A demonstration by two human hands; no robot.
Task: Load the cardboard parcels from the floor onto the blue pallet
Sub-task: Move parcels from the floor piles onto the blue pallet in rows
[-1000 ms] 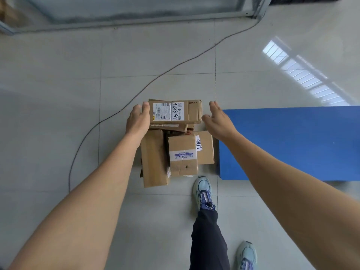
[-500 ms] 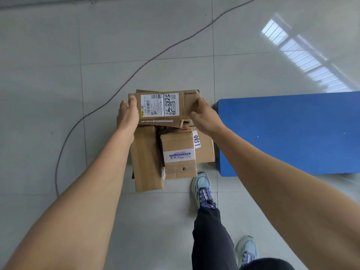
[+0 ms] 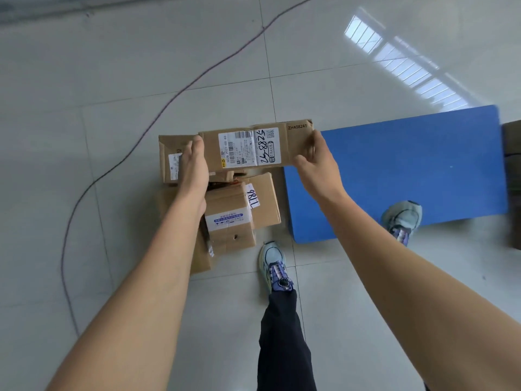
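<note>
Tiled floor (image 3: 112,80), parcel (image 3: 248,148) stamped ZH408241, left hand (image 3: 194,165) pressing, right hand (image 3: 315,162) gripping

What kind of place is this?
Probably a parcel depot or storeroom, though I can't be sure. Cardboard parcels with shipping labels are piled on a tiled floor, next to a blue pallet. One labelled parcel is held above the pile.

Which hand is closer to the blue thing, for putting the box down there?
Right. The right hand grips the end of the labelled parcel that is beside the blue pallet. The left hand presses the far end, above the other parcels.
</note>
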